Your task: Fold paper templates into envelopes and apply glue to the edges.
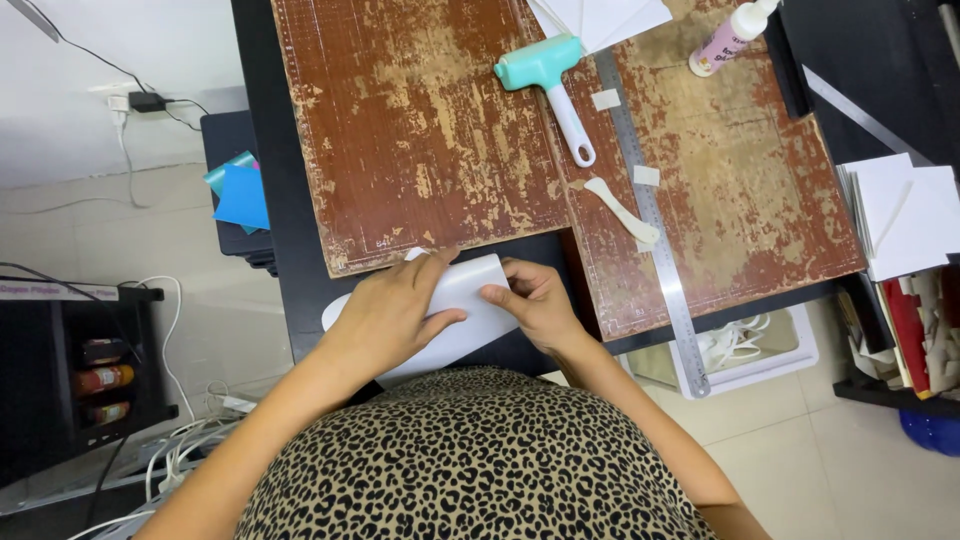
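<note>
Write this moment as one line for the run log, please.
left hand: pressing white sheet | right hand: pinching sheet edge | nearby: teal roller, metal ruler, worn cutting mat

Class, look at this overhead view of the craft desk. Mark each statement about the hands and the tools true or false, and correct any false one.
1. Both hands hold a white sheet. True: left hand and right hand grip it.
2. The roller has a red head. False: it is mint green, with a white handle.
3. A metal ruler lies on the brown mat. True.
4. The glue bottle is in the right hand. False: it lies at the desk's far end, untouched.
</note>
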